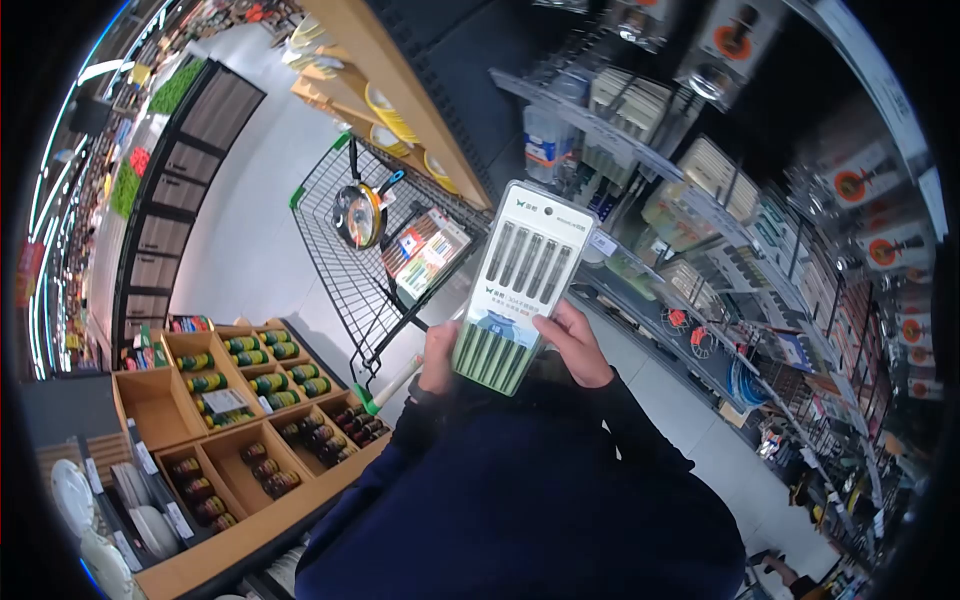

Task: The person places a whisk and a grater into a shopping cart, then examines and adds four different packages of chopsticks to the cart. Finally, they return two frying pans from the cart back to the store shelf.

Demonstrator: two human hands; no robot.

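Observation:
A white and green pack of chopsticks (520,285) is held up in front of my body, its printed face toward me and its top leaning slightly right. Several dark sticks show through its windows. My left hand (438,358) grips the pack's lower left edge, its fingers partly hidden behind it. On the other side, my right hand (577,348) holds the lower right edge with the thumb on the front. Beyond the pack stands a wire shopping cart (325,270) containing a frying pan (357,214) and a flat printed package (428,250).
To the right, a hanging display rack (690,180) carries several packaged kitchen goods. At lower left, a wooden bin display (225,450) holds several jars, with plates (75,495) beside it. A wooden shelf (400,90) with yellow-rimmed dishes stands behind the cart.

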